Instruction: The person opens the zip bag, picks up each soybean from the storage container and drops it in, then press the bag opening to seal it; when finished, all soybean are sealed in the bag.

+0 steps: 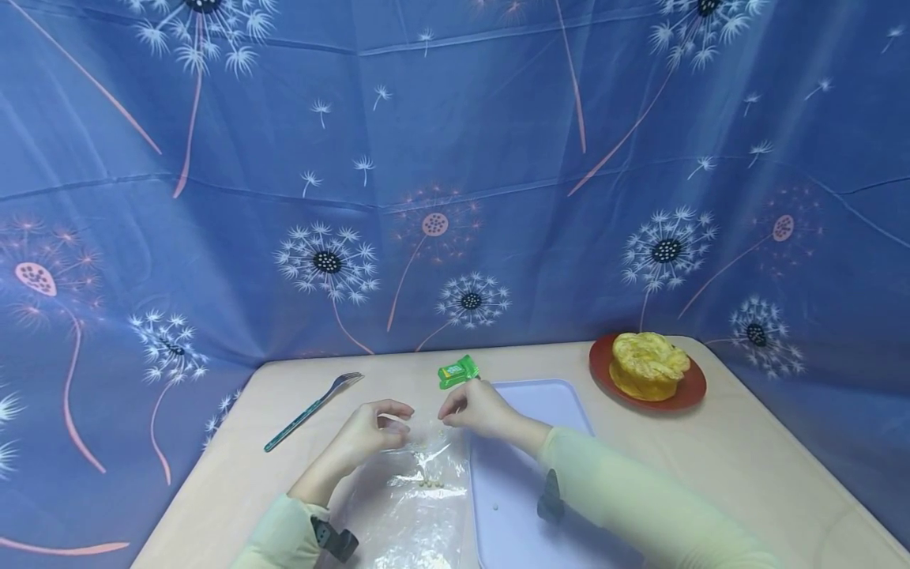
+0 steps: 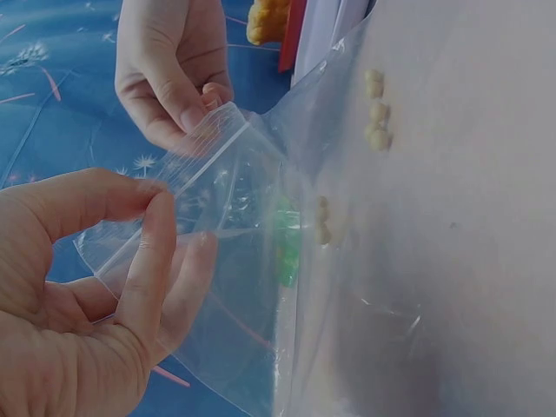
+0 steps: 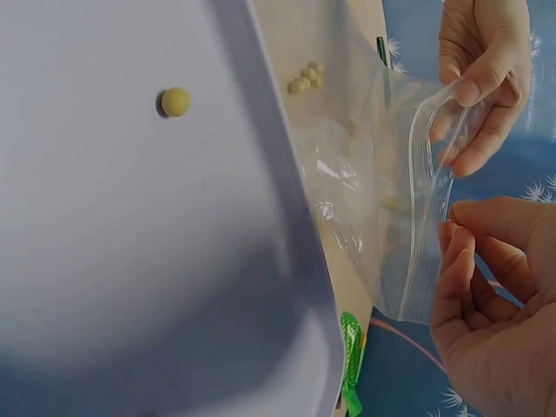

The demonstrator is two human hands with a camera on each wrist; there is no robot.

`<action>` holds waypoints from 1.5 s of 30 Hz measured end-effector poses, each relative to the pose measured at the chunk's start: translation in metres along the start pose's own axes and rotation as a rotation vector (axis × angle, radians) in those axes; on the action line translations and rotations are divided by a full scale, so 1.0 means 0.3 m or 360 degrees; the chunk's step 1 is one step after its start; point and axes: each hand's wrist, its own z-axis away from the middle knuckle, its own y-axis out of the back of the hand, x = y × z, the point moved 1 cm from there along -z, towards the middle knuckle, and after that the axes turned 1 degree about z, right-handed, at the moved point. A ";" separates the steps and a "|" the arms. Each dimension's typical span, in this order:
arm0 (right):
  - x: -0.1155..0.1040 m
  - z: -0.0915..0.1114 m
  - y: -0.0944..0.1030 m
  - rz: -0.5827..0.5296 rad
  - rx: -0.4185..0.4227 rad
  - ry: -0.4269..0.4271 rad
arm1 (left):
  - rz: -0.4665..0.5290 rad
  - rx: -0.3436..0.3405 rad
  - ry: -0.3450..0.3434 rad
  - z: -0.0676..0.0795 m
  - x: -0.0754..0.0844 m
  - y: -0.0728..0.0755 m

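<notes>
My left hand [image 1: 361, 431] and right hand [image 1: 485, 408] pinch the clear bag [image 1: 419, 514]; wrist views show its zip strip [image 3: 417, 174], only the head view the whole fork [image 1: 313, 413] at left.

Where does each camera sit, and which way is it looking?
Head: on the person's head, facing forward and down at the table; left hand, right hand and sleeves show.
Left wrist: on that wrist, facing the clear bag; the left hand is close, the right hand beyond.
Right wrist: on that wrist, facing the tray and bag; the right hand is close, the left hand beyond.
Shared: both wrist views show both hands and the bag.
</notes>
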 end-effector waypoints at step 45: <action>0.258 0.336 0.147 -0.0004 -0.0159 -0.0015 | 0.0020 0.0013 0.0010 0.001 0.000 -0.003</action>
